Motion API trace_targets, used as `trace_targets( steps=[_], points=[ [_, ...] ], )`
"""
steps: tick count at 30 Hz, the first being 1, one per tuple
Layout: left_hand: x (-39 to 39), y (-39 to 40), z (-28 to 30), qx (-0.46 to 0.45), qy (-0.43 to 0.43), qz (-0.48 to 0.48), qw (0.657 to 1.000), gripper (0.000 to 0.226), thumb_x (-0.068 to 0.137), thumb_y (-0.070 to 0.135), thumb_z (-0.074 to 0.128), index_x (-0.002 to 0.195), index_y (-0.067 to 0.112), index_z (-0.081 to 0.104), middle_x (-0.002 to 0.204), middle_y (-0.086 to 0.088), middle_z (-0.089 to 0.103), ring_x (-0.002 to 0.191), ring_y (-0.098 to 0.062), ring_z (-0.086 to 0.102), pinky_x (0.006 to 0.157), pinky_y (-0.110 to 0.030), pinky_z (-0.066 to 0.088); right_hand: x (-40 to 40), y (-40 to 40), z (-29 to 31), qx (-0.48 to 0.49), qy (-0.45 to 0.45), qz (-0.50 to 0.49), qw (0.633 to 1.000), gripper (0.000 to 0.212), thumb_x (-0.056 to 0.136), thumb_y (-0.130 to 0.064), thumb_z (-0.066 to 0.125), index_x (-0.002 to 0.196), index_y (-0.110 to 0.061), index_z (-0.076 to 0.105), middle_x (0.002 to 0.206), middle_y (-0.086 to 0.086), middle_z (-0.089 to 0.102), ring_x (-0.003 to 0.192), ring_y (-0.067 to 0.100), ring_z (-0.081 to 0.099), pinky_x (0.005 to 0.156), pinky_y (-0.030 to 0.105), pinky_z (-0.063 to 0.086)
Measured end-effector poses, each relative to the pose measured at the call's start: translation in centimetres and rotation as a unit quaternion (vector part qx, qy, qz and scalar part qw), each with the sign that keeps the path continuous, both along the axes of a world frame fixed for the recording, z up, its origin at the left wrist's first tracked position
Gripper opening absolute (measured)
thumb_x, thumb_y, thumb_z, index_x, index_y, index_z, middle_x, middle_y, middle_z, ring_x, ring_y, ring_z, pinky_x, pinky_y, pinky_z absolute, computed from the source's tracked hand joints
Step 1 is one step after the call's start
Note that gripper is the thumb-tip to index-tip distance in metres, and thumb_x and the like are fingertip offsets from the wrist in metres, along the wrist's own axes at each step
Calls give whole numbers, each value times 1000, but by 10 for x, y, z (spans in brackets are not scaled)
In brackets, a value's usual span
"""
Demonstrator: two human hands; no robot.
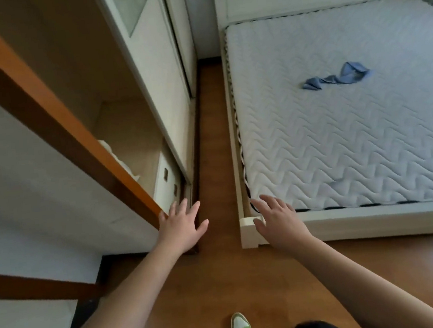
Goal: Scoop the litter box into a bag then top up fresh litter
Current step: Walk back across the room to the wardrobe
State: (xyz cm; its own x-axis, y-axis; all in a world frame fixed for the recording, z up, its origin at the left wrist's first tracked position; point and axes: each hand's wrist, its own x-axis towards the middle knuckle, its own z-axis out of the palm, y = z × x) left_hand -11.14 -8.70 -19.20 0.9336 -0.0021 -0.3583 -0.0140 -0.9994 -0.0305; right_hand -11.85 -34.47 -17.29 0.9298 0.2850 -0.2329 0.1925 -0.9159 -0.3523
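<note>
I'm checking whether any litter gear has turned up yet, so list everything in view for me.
No litter box, scoop, bag or litter shows.
mattress: one, pale grey quilted, right, bare.
cloth: one, blue, crumpled on the mattress.
bed frame: one, white, around the mattress.
wardrobe: one, cream, left, open.
door frame: one, orange-brown wood, near left.
floor: brown wood, between wardrobe and bed.
shoe: one, white and green, bottom centre.
left hand: open, empty, reaching forward.
right hand: open, empty, in front of the bed corner.
</note>
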Motion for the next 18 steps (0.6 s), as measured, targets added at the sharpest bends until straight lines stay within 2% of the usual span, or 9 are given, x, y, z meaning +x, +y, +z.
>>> trace_targets(
  steps=[10, 18],
  points=[
    [60, 51, 1, -32, -32, 112, 993, 65, 96, 61, 17, 152, 29, 15, 160, -4, 17, 147, -28, 13, 115, -56, 21, 115, 75, -2, 15, -7, 116, 993, 55, 99, -43, 37, 151, -31, 22, 156, -2, 26, 143, 22, 24, 117, 40, 24],
    [145, 78, 31, -9, -62, 215, 975, 64, 97, 51, 30, 152, 24, 14, 160, -7, 17, 146, -29, 16, 114, -50, 27, 252, 132, 15, 37, -45, 222, 973, 54, 99, -39, 38, 150, -28, 26, 152, 0, 34, 141, 24, 30, 115, 41, 26]
  ],
)
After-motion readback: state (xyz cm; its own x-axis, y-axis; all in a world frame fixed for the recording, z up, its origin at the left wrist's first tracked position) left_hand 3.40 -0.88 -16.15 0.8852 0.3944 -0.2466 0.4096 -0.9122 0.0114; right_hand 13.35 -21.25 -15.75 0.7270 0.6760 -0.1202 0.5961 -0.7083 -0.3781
